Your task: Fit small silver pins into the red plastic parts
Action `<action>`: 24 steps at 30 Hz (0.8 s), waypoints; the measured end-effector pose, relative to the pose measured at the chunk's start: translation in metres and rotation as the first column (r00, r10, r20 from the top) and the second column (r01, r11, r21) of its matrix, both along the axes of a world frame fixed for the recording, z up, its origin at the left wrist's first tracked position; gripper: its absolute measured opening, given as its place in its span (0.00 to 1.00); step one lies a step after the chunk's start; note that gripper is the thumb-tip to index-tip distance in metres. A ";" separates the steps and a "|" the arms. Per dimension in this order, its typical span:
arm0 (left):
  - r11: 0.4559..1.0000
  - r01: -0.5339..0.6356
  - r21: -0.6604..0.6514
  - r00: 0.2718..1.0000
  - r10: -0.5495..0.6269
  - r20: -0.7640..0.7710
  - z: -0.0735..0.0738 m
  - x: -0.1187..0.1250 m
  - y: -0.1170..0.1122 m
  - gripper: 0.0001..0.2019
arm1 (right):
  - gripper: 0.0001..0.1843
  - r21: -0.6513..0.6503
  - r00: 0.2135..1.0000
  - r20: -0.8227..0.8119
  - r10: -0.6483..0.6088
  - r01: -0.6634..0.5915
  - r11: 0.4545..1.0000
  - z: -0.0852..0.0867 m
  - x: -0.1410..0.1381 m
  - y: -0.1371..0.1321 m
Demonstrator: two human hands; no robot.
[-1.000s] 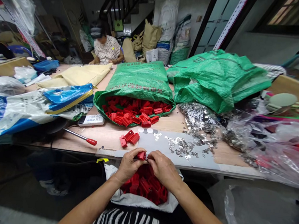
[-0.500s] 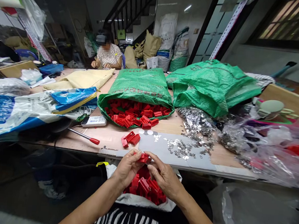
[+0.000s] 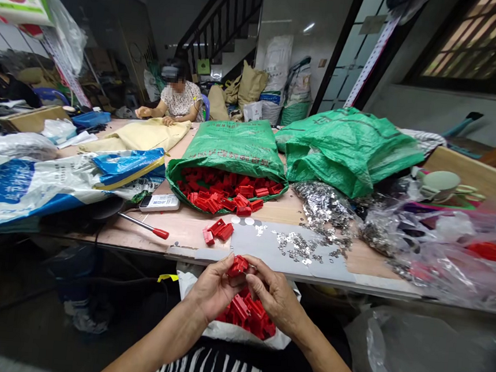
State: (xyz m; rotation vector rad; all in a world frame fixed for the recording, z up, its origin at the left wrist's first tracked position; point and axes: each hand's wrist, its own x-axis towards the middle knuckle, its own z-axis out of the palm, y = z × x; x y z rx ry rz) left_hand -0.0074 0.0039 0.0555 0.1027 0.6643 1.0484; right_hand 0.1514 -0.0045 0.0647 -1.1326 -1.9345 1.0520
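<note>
Between my two hands, over the table's front edge, is a red plastic part (image 3: 238,265). My left hand (image 3: 212,284) grips it from the left with thumb and fingers closed. My right hand (image 3: 271,289) is curled against its right side, fingers pressed on it; whether a small piece sits in those fingertips is hidden. Below, a white sack (image 3: 275,342) on my lap holds many similar red parts (image 3: 248,313). A few loose red parts (image 3: 218,230) lie on the table just beyond my hands. Small metal plates (image 3: 299,245) are scattered on a grey sheet to the right.
An open green sack (image 3: 234,144) spills red parts at the table's middle. Another green sack (image 3: 347,148) lies right of it, near clear plastic bags (image 3: 453,267). Left are a red-tipped lever (image 3: 160,233), a white device (image 3: 159,202) and a blue-white sack (image 3: 35,185). A person (image 3: 180,99) sits opposite.
The red part has been turned in my fingers and now shows more of its face. My view has tilted up slightly. The person opposite has moved a hand outward to the left.
</note>
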 end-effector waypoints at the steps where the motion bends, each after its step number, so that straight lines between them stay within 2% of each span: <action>1: 1.000 -0.005 0.001 1.000 0.005 -0.001 0.000 0.000 -0.001 0.07 | 0.20 0.022 0.999 0.031 -0.022 0.021 1.000 0.000 0.000 -0.001; 4: 0.999 -0.026 0.024 1.000 0.027 -0.012 -0.002 0.001 -0.003 0.05 | 0.18 0.131 0.982 0.139 -0.128 0.110 0.985 -0.003 -0.001 -0.002; 7: 0.998 -0.023 0.058 0.999 0.026 -0.041 -0.005 0.003 -0.005 0.05 | 0.16 0.181 0.970 0.144 -0.193 0.166 0.969 -0.006 -0.003 -0.003; 12: 0.991 0.029 0.132 0.997 -0.020 -0.071 -0.007 0.004 -0.010 0.10 | 0.22 0.036 0.973 -0.072 -0.221 0.224 0.974 -0.013 -0.006 -0.002; 13: 0.985 0.033 0.171 0.994 -0.014 -0.112 -0.008 0.004 -0.010 0.11 | 0.22 0.001 0.970 -0.105 -0.218 0.220 0.976 -0.014 -0.005 -0.002; 15: 0.959 0.051 0.280 0.958 0.032 -0.287 -0.012 0.002 -0.010 0.12 | 0.21 -0.051 0.962 -0.151 -0.226 0.221 0.974 -0.018 -0.002 -0.003; 16: 0.935 0.068 0.348 0.908 0.086 -0.410 -0.015 0.000 -0.008 0.12 | 0.21 -0.068 0.956 -0.165 -0.243 0.234 0.970 -0.019 0.000 -0.004; 19: 0.841 0.144 0.522 0.662 0.310 -0.682 -0.024 -0.008 0.000 0.14 | 0.23 -0.090 0.937 -0.168 -0.306 0.295 0.951 -0.025 0.008 -0.006; 21: 0.799 0.163 0.579 0.530 0.424 -0.735 -0.028 -0.017 0.008 0.12 | 0.23 -0.095 0.934 -0.158 -0.321 0.310 0.946 -0.030 0.014 -0.007; 24: 0.770 0.139 0.623 0.381 0.539 -0.751 -0.030 -0.033 0.021 0.13 | 0.23 -0.101 0.938 -0.146 -0.313 0.301 0.948 -0.038 0.022 -0.009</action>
